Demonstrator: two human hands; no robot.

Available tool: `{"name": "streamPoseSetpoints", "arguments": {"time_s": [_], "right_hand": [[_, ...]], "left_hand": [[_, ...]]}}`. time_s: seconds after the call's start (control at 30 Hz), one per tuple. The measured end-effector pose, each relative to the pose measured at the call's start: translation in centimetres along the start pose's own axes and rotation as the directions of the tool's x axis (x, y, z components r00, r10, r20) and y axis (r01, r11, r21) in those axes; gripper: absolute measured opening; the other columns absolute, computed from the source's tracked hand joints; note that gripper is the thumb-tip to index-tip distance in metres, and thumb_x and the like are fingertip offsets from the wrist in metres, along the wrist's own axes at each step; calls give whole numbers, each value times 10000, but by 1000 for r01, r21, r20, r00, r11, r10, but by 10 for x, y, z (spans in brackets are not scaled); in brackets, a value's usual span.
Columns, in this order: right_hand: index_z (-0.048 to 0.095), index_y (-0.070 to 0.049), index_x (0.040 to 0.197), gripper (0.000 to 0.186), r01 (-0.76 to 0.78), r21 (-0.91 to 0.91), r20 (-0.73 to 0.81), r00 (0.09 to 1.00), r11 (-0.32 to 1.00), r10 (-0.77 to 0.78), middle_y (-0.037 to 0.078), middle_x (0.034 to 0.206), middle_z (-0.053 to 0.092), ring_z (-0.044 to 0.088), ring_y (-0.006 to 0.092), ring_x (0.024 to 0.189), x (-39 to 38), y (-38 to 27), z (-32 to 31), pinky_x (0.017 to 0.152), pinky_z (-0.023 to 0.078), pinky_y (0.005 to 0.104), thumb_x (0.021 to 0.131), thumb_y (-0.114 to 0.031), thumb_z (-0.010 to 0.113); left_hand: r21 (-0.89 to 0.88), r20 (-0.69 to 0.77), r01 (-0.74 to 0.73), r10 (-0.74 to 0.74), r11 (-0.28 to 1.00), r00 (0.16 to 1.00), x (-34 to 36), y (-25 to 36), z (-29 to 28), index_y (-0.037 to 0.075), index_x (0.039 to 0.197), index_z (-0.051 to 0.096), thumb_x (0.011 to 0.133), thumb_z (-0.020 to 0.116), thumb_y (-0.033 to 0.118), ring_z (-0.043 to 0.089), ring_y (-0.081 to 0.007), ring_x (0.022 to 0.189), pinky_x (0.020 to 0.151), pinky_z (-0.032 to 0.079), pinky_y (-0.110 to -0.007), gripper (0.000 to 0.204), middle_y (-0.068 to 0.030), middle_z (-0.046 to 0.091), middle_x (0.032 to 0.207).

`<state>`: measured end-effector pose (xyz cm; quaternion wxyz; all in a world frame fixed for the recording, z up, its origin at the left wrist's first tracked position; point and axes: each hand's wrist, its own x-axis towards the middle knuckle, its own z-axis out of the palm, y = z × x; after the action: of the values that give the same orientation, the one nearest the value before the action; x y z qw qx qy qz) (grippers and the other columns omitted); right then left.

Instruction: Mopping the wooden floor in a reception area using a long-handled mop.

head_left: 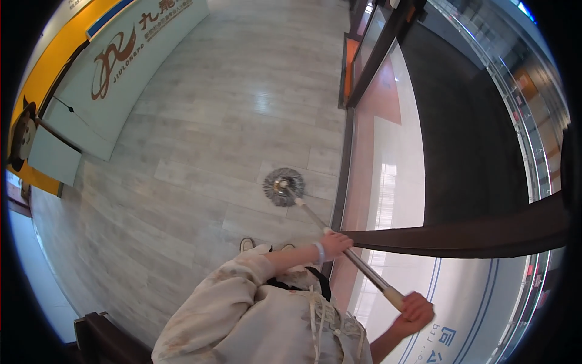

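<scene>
A spin mop stands slanted, its round grey mop head (284, 187) spread on the wood-look floor (200, 164) a little ahead of my feet. From it the metal pole (367, 270) runs back toward my right side. My left hand (335, 244), with a pale band at the wrist, is closed around the middle of the pole. Farther up, my right hand (417, 310) grips the end of the cream-coloured handle (394, 297). Both hands are wrapped round the mop.
Close on my right runs a glass partition with a dark frame (347, 158); a dark brown bar (461, 239) crosses it. A white counter (151, 54) with brown lettering stands at the far left. At the lower left is a dark brown piece of furniture (106, 337).
</scene>
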<state>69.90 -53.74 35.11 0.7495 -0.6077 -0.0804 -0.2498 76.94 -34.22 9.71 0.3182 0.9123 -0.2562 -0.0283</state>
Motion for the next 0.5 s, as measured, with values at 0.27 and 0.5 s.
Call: {"name": "streamPoseSetpoints", "arguments": {"time_s": [0.27,0.5], "right_hand": [[340,-72,483,397,-503,-55,385,786,863,483,87,508,433,483,246,664,-51,113,48,703,376,356,856,-163,439],[440,-20,503,248,-260,-70,397,879,963,266,82,516,449,461,195,537,-30,104,45,602,403,322,739,-92,465]], "left_hand": [[90,-68,633,-630,769,774,-82,-80,-9,160,1303,320,595,762,334,164,-339,1320,993,258,-523,853,-137,265,1366],[195,7,585,-597,787,802,-67,-68,-24,150,1269,353,533,787,352,220,-373,1294,985,257,-539,878,-143,331,1330]]}}
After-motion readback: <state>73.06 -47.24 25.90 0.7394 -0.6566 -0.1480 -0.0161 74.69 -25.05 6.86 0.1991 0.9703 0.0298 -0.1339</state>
